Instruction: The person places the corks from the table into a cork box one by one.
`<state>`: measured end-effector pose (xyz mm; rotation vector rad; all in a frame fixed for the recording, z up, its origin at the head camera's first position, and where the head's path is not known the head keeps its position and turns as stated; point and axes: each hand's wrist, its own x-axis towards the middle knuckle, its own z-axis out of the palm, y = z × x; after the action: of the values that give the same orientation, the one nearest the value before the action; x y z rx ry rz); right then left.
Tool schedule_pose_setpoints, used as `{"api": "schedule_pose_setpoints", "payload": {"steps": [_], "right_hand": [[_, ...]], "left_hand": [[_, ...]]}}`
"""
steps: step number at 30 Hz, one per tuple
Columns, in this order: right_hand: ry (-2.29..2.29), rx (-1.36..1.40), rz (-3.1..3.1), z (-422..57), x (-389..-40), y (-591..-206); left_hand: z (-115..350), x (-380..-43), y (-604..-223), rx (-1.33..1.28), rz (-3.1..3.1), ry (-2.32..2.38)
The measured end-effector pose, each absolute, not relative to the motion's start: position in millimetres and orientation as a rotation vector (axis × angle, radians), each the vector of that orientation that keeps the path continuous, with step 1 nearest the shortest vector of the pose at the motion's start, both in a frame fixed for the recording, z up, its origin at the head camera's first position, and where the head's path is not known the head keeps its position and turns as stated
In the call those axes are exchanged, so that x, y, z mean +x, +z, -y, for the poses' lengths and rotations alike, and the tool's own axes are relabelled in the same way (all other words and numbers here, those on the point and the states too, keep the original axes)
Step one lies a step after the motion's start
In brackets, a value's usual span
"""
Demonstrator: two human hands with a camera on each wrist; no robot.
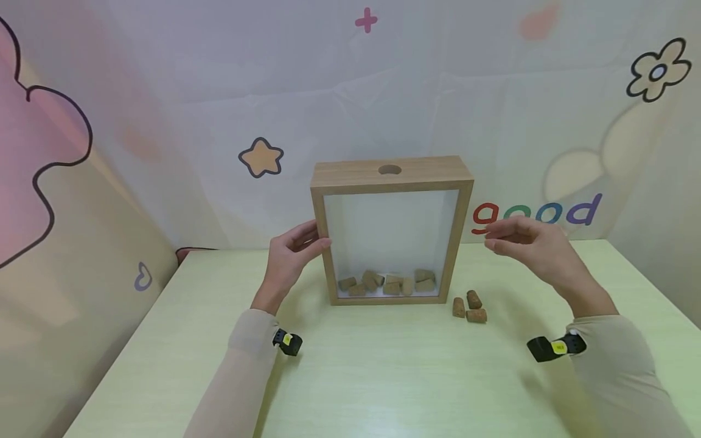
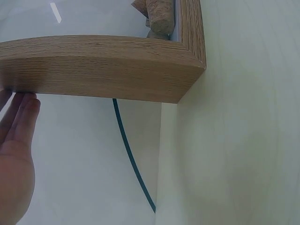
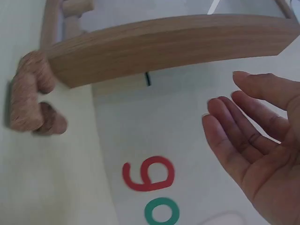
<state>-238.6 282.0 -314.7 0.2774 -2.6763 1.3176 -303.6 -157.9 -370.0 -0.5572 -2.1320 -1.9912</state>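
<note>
A wooden shadow box frame [image 1: 391, 243] with a clear front stands upright on the table, a round hole [image 1: 390, 170] in its top. Several corks [image 1: 392, 285] lie along the bottom inside it. My left hand [image 1: 292, 255] holds the frame's left side, thumb at the front edge; in the left wrist view its fingers [image 2: 26, 117] reach the back edge. My right hand [image 1: 533, 246], fingers bent loosely and holding nothing, hovers apart from the frame's right side. Below it, three loose corks [image 1: 474, 315] sit close together by the frame's lower right corner.
The pale table [image 1: 372, 371] runs back to a printed cloth backdrop [image 1: 208, 152] close behind the frame. Coloured letters reading "good" show on the cloth behind my right hand. Each wrist wears a black strap camera [image 1: 287, 342].
</note>
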Motion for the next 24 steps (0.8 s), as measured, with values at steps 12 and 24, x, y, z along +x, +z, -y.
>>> {"api": "schedule_pose_setpoints", "payload": {"steps": [12, 24], "right_hand": [[1.227, 0.359, 2.916, -283, -253, -352], [1.357, 0.392, 3.057, -285, -256, -376]], "left_hand": [[159, -304, -370, -0.538, 2.149, -1.986], [158, -302, -369, -0.536, 2.16, -1.976]]}}
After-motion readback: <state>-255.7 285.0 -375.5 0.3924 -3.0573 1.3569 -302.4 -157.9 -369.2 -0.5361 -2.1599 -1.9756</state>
